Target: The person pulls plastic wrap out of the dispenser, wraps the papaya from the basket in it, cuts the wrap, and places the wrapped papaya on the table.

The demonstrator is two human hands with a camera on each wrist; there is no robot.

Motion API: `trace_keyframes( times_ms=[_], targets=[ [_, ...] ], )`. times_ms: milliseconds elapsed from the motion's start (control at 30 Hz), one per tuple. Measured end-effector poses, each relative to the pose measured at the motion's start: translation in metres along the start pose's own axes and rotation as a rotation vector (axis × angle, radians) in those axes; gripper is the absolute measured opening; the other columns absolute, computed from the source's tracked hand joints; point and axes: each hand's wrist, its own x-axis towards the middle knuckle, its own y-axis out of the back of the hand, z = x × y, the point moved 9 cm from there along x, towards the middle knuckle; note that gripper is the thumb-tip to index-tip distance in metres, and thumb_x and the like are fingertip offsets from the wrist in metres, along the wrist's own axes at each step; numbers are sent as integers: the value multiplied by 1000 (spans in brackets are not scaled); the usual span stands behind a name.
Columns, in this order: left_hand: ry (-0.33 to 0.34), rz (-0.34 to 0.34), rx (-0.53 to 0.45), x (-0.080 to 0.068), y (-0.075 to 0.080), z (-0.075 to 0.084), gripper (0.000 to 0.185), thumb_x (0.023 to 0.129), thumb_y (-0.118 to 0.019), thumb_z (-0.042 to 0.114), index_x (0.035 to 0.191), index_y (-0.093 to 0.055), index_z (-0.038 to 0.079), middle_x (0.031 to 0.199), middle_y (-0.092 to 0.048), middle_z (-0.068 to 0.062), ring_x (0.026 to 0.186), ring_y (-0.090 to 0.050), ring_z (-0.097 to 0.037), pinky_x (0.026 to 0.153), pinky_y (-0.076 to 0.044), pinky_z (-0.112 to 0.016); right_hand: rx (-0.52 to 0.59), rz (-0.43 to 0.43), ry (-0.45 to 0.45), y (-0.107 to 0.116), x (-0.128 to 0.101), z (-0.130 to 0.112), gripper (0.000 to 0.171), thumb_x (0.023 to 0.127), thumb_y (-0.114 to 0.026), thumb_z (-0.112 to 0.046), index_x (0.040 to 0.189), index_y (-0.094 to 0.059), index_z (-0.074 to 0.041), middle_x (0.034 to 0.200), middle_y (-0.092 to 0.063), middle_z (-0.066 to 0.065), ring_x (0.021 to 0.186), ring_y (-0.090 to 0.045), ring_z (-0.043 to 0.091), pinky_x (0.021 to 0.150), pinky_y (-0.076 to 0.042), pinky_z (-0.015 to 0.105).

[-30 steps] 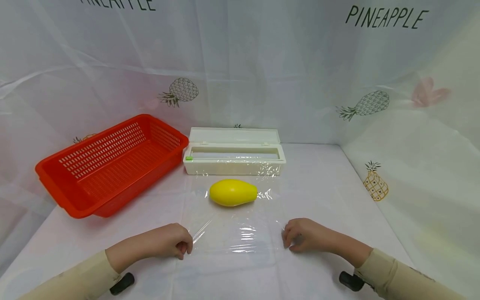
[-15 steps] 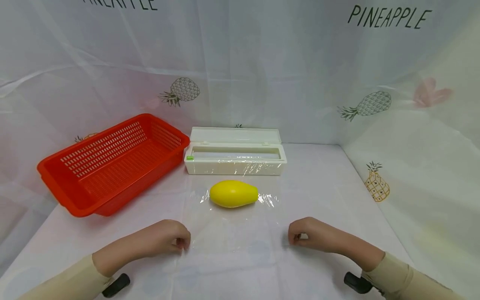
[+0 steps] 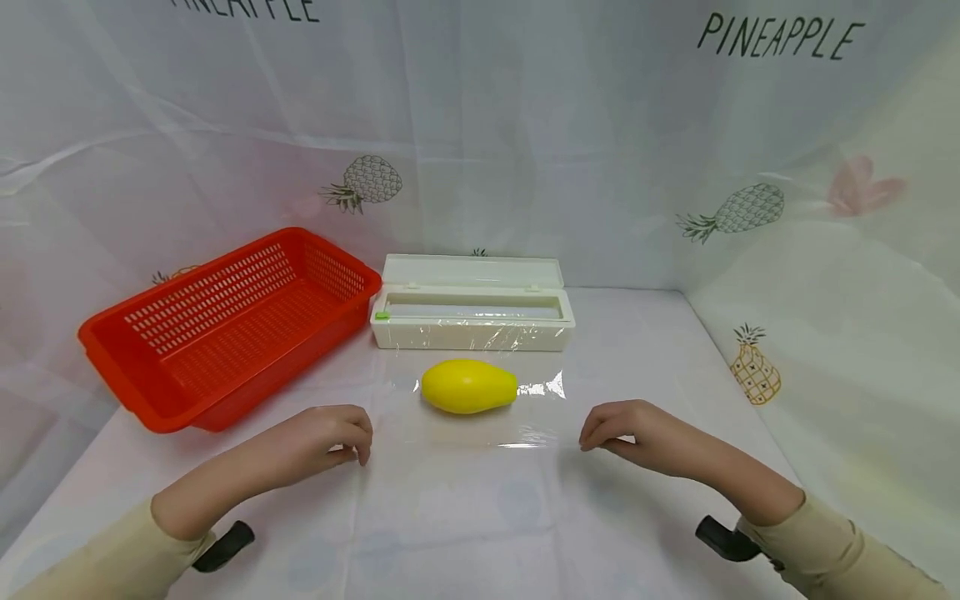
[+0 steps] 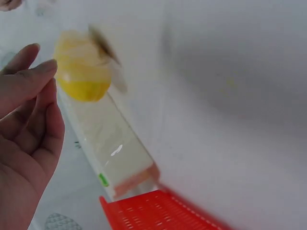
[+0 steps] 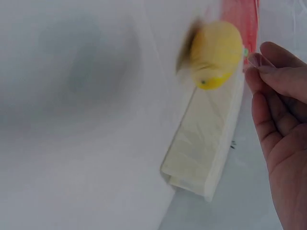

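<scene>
A sheet of cling film [image 3: 528,437] runs from the white dispenser box [image 3: 472,336] toward me, its near edge stretched between my two hands. My left hand [image 3: 318,442] pinches the film's near left corner between thumb and fingers. The near right corner is pinched by my right hand [image 3: 637,433]; a bit of film shows at those fingertips in the right wrist view. Between the hands and the box, a smooth yellow papaya-shaped fruit [image 3: 468,387] lies on its side. In the left wrist view the film partly veils the fruit [image 4: 86,88].
A red plastic basket [image 3: 217,400] with slotted walls stands at the left, its corner close to the dispenser. The dispenser's lid [image 3: 471,270] is raised, showing the roll inside. White pineapple-print cloth covers the table and hangs behind it.
Both hands have risen and moved forward, spreading slightly apart, and the film's near edge has come with them toward the fruit. Fruit, dispenser and basket have stayed in place.
</scene>
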Motion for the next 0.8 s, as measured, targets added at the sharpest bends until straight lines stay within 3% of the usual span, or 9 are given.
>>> trace_keyframes(
  times_ms=[200, 300, 400, 633, 800],
  targets=[
    [0, 60, 140, 6, 14, 3, 31, 78, -73, -11, 90, -78, 17, 106, -68, -1, 93, -62, -21, 81, -55, -36, -65, 67, 23, 18, 4, 2, 37, 78, -70, 15, 103, -74, -13, 103, -66, -6, 92, -64, 10, 77, -53, 20],
    [-3, 106, 169, 9, 20, 3, 29, 80, -71, -10, 97, -77, 12, 101, -70, 1, 90, -61, -18, 78, -54, -30, -79, 112, 43, 26, 7, 4, 39, 77, -71, 16, 104, -73, -11, 104, -66, -4, 92, -64, 11, 78, -52, 18],
    [39, 152, 182, 12, 27, -2, 27, 82, -73, -5, 102, -77, 12, 100, -70, 5, 87, -57, -13, 73, -52, -24, -82, 154, 28, 35, 11, 8, 41, 76, -71, 18, 105, -73, -11, 105, -67, -3, 93, -65, 13, 78, -52, 18],
    [183, 251, 127, 22, 41, -21, 30, 82, -79, 14, 112, -74, 16, 107, -69, 5, 104, -58, -18, 84, -54, -36, -63, 257, -27, 53, 20, 22, 32, 80, -72, 11, 105, -74, -10, 106, -67, -1, 97, -62, 15, 80, -50, 19],
    [226, 309, 77, 34, 48, -32, 30, 84, -77, 12, 114, -72, 12, 113, -68, -3, 113, -58, -27, 92, -51, -46, -16, 315, -170, 58, 25, 42, 25, 84, -74, -1, 107, -74, -10, 107, -67, -1, 102, -60, 17, 83, -49, 22]
  ],
)
